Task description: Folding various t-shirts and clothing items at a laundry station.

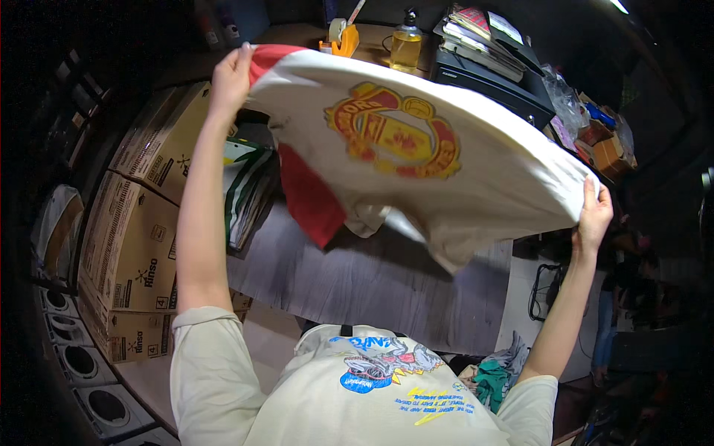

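Note:
A white T-shirt with red parts and a large red and yellow crest [312,83] is spread in the air above a grey wood-grain table [357,279]. My left hand [231,81] grips its red corner at the upper left. At the right, my right hand [596,214] pinches the white edge of the same shirt. The cloth sags between both hands, and its lower edge, with a red part, hangs over the table. Beside my left forearm lies a stack of folded clothes [248,195], green and white on top.
Cardboard cartons [139,245] stand at the left, near front-loading machines [83,362]. Beyond the shirt are an orange tape dispenser [341,42], a bottle of yellow liquid [406,47] and a black cash drawer [485,83] under papers. Crumpled clothes [493,379] lie at lower right.

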`<action>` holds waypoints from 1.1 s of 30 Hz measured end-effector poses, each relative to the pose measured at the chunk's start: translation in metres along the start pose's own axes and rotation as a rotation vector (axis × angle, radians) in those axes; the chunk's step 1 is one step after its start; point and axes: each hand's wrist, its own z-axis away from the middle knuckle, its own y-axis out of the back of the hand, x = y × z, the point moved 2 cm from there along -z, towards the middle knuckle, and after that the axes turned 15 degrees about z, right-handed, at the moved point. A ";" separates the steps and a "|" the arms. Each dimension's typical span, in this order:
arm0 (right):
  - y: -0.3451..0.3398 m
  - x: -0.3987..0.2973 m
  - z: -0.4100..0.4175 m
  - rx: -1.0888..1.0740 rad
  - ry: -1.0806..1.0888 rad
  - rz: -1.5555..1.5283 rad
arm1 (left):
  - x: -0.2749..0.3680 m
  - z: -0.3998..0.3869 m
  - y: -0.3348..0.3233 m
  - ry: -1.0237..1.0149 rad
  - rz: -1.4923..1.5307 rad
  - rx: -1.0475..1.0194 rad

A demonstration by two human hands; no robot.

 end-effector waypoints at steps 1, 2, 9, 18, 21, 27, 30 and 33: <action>0.001 -0.007 -0.003 0.012 0.004 -0.021 | 0.012 -0.005 0.005 -0.034 -0.157 0.014; 0.003 -0.011 0.000 0.017 0.042 0.028 | 0.021 -0.003 0.012 -0.068 -0.253 -0.022; 0.000 0.050 0.141 0.019 0.144 0.651 | -0.023 0.151 0.063 0.191 -0.358 -0.309; 0.011 0.147 0.355 -0.412 0.054 1.085 | -0.138 0.405 0.120 0.419 -0.816 -0.381; 0.017 0.143 0.373 -0.375 0.058 1.134 | -0.145 0.423 0.130 0.461 -0.775 -0.184; -0.091 0.098 0.335 -0.160 0.355 1.085 | -0.118 0.427 0.086 0.295 -0.624 -0.198; -0.213 0.089 0.315 -0.516 -0.089 0.352 | -0.107 0.440 0.065 0.183 -0.616 -0.443; -0.323 0.079 0.313 -0.713 -0.672 -0.034 | -0.106 0.450 0.065 0.375 -0.651 -0.528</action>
